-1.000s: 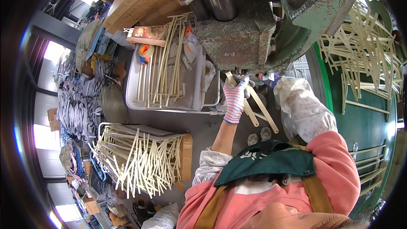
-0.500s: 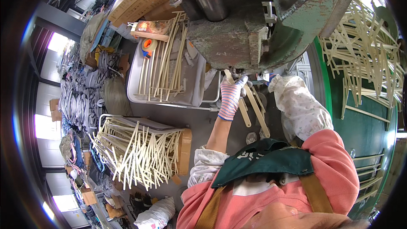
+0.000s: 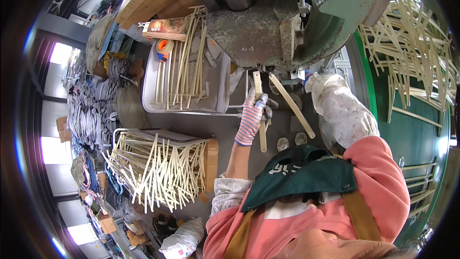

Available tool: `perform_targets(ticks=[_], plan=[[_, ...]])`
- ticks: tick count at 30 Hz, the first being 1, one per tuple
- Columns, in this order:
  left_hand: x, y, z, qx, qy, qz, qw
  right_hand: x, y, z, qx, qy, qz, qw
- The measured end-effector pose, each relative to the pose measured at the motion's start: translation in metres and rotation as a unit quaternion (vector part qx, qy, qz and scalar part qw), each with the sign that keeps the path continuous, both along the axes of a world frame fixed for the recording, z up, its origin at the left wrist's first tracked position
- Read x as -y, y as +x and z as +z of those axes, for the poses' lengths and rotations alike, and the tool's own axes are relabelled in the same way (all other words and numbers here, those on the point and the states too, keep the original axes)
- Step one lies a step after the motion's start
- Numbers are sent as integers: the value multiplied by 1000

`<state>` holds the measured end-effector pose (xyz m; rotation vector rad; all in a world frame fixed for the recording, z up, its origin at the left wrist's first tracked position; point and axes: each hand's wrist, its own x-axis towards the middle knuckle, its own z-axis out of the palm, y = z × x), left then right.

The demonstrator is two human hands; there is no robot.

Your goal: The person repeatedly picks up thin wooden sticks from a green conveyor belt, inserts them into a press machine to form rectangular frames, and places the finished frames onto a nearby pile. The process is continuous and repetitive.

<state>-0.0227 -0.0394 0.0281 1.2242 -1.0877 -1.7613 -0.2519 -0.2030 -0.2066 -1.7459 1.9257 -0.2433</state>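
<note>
A long, flat, cream-coloured strip with rounded ends is standing nearly lengthwise below the machine, its upper end just beneath the worn, dark metal press block. The left hand, in a striped knit glove with grey fingertips, is gripping it around the middle, fingers curling closed on it. A second cream strip is slanting to the right, near the hand, its top close under the block. The right hand is mostly hiding past a white patterned sleeve; its finger state cannot be told. Leftward, a pale metal-rimmed tray is holding thin strips and an orange tape roll. Below it, a heap of cream strips is lying beside a brown cardboard piece. Rightward, more strips are piling on a green table.
</note>
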Motion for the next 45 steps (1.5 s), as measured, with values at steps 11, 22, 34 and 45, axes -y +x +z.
perform_targets(ticks=[11,22,34,45], plan=[[-2,15,17,-38,21,-28,999,-73,19,111,461,-75,31,884],[7,11,40,-57,1,-91,994,-99,21,168,286,-178,65,939],[21,14,34,-8,0,-164,986,-160,53,234,332,114,-2,936],[36,21,29,-50,29,-212,976,-157,51,249,333,11,47,942]])
